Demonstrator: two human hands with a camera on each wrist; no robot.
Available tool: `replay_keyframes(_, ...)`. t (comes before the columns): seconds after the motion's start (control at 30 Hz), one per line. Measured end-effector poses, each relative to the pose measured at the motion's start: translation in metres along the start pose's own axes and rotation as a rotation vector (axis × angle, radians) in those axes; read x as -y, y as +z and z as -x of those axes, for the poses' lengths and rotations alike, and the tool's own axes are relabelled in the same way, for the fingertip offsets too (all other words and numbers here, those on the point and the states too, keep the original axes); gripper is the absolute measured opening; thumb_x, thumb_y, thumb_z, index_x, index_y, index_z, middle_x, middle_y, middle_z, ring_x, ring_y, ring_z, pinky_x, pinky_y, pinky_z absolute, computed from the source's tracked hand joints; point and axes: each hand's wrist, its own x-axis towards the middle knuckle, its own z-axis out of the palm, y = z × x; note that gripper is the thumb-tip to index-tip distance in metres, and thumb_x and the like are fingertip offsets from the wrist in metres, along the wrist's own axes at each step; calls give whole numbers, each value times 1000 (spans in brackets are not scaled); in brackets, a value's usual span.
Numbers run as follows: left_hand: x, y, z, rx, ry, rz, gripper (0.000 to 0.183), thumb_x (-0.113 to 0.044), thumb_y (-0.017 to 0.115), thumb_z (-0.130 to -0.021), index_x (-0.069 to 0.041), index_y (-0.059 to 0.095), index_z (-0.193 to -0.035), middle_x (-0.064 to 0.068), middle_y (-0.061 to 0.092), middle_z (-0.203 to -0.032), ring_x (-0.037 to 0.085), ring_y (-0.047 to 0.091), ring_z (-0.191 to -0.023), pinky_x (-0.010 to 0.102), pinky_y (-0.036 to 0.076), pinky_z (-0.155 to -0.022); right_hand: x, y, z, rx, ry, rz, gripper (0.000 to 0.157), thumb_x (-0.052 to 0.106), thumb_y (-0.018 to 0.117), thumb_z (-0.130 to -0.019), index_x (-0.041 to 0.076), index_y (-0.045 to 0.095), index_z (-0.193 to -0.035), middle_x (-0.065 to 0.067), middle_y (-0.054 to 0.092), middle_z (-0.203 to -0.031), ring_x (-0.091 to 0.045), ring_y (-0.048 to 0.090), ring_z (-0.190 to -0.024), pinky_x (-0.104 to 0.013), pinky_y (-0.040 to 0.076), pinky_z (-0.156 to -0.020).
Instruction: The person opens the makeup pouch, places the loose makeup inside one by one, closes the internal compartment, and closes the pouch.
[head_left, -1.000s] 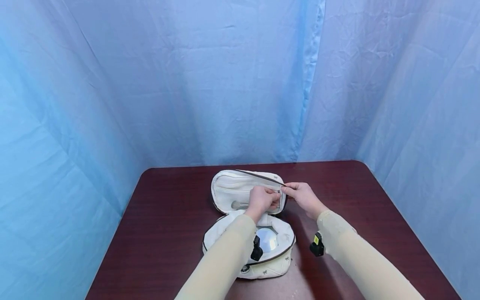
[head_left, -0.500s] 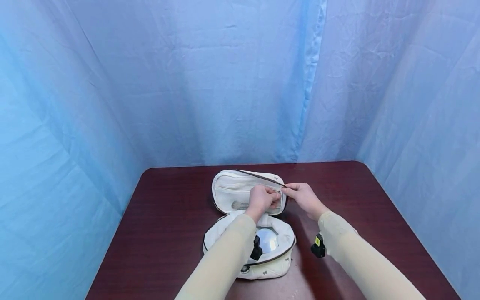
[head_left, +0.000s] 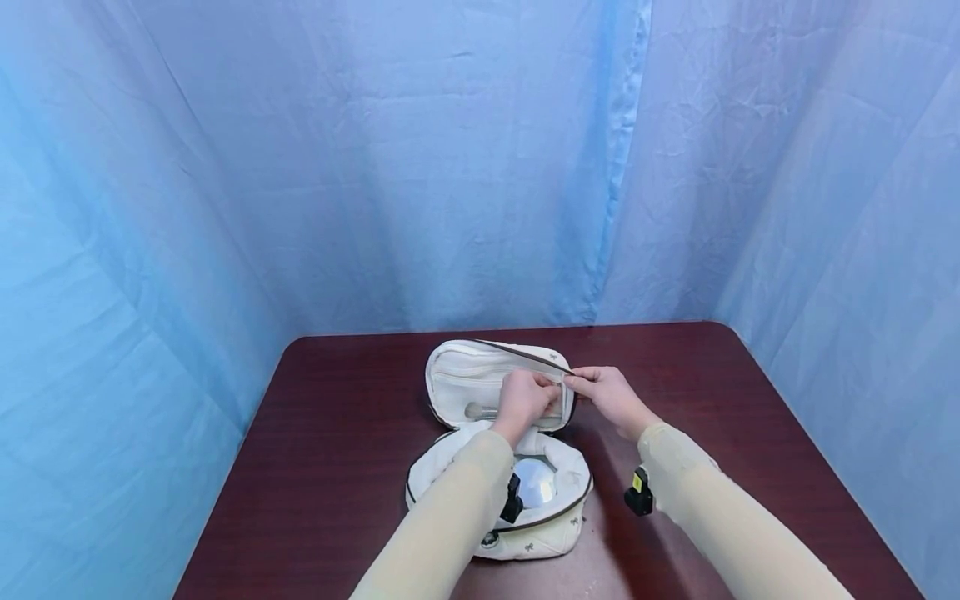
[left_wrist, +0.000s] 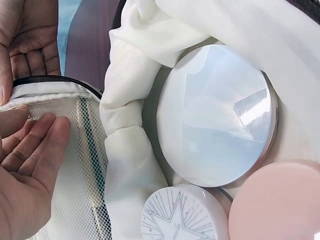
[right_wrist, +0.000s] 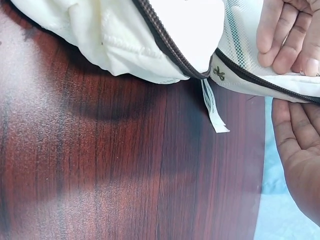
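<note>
A white cosmetic bag (head_left: 442, 467) with dark zipper edging lies unzipped on the table, its lid (head_left: 450, 358) folded back. Inside the lid is a mesh pocket (left_wrist: 75, 175) with a makeup brush (head_left: 474, 410) behind the mesh. My left hand (head_left: 522, 400) reaches over the bag and pinches a small zipper pull (left_wrist: 31, 117) at the pocket's right end; fingers partly hide it. My right hand (head_left: 611, 396) grips the lid's right rim, thumb in front and fingers behind. In the bag sit a round shiny disc (left_wrist: 215, 115), a white star-patterned round container (left_wrist: 177, 217) and a pink round item (left_wrist: 280, 205).
A dark red wood-grain table (head_left: 337, 467) carries the bag, with blue curtains (head_left: 480, 167) around its back and sides. A white fabric tag (right_wrist: 214, 110) sticks out beside the bag's hinge.
The bag's lid has shifted very slightly to the right with both hands. Their hold on the zipper pull and the rim looks the same.
</note>
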Motion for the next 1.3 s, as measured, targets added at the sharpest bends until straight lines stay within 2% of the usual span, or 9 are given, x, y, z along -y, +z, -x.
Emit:
replay_keyframes(0.1,-1,0,1,-15,18,-41,15,-18,77,-90,-9,82,-79,-7,64,-55,7,57,-53,20,45,-54,0,0,0,-4,-2,-4,36,25,63,-103,-2,68,-127,-11,71,-117,-16,69,-96,-40,57,-89)
replay_keyframes(0.23,-1,0,1,-19,42,-77,16,-20,77,-90,-10,82,-78,-10,62,-54,5,54,-55,19,43,-55,0,0,1,-1,-9,-3,36,24,63,-103,-3,68,-127,-11,71,-117,-16,69,-94,-40,57,-88)
replay_keyframes(0.5,-2,-1,2,-33,183,-260,17,-16,73,-88,-17,82,-74,-13,63,-58,3,51,-58,18,40,-56,-1,1,2,2,8,-34,38,23,62,-103,-4,66,-130,-14,69,-122,-15,69,-95,-60,48,-100)
replay_keyframes(0.63,-1,0,1,-4,168,-256,24,-14,70,-88,-18,76,-66,-14,54,-50,4,48,-54,19,37,-53,-2,2,2,-6,10,-28,38,25,64,-102,-2,67,-129,-10,71,-118,-17,69,-94,-59,49,-98)
replay_keyframes(0.77,-1,1,0,27,148,-247,34,-13,67,-87,-18,63,-54,-13,44,-44,6,42,-49,21,33,-50,-3,2,0,-6,6,-22,37,25,64,-102,-3,68,-127,-7,72,-111,-18,68,-91,-58,51,-95)
replay_keyframes(0.93,-1,1,0,39,147,-258,36,-12,67,-86,-19,59,-52,-12,42,-44,6,40,-49,22,33,-50,-3,3,-1,-9,7,-35,36,22,63,-102,-4,68,-126,-7,72,-111,-16,69,-89,-58,51,-96)
replay_keyframes(1.1,0,0,2,46,151,-202,24,-9,65,-87,-15,71,-64,-10,55,-51,5,48,-53,20,38,-54,-3,3,1,-9,-8,-33,38,22,63,-103,-6,66,-128,-11,71,-117,-16,70,-92,-54,53,-95)
replay_keyframes(1.2,1,-1,2,57,157,-149,20,-8,64,-90,-14,77,-76,-6,69,-62,4,57,-58,19,44,-57,-3,3,1,-8,-14,-30,38,22,63,-103,-6,66,-128,-12,71,-116,-15,69,-92,-50,55,-93)
replay_keyframes(1.3,3,-2,1,77,164,-109,20,-8,62,-93,-11,79,-83,0,74,-69,5,61,-59,19,47,-59,-5,2,-1,-8,-12,-28,38,22,62,-103,-7,65,-129,-10,71,-115,-14,69,-91,-46,57,-90)
